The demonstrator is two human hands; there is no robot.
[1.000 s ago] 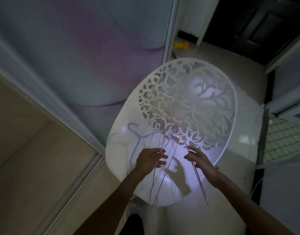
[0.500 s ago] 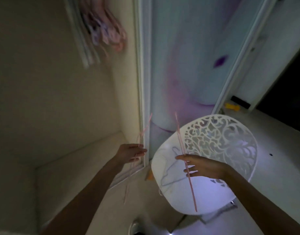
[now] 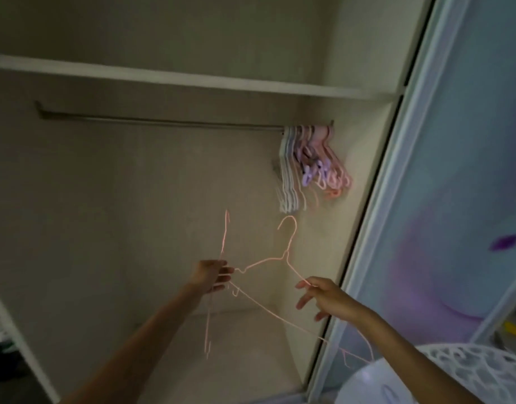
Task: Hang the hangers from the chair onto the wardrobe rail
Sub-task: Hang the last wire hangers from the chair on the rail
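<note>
My left hand point(image 3: 211, 275) grips a thin pink wire hanger point(image 3: 223, 243), seen edge-on, its hook pointing up. My right hand point(image 3: 328, 298) pinches the sloping arm of a second pink wire hanger point(image 3: 289, 246), whose hook faces me. Both hangers are held up inside the open wardrobe, well below the metal rail point(image 3: 163, 121). A bunch of white, pink and purple hangers point(image 3: 309, 167) hangs at the rail's right end. The white chair point(image 3: 455, 374) with its cut-out back shows at the bottom right corner.
A shelf point(image 3: 192, 80) runs above the rail. The sliding door point(image 3: 455, 170) with a blue and purple print stands to the right, its frame close to my right hand. The long left stretch of the rail carries nothing.
I have turned from the chair up toward the wardrobe. Both hands have risen with a pink hanger each, and the rail and hung bunch have come into view.
</note>
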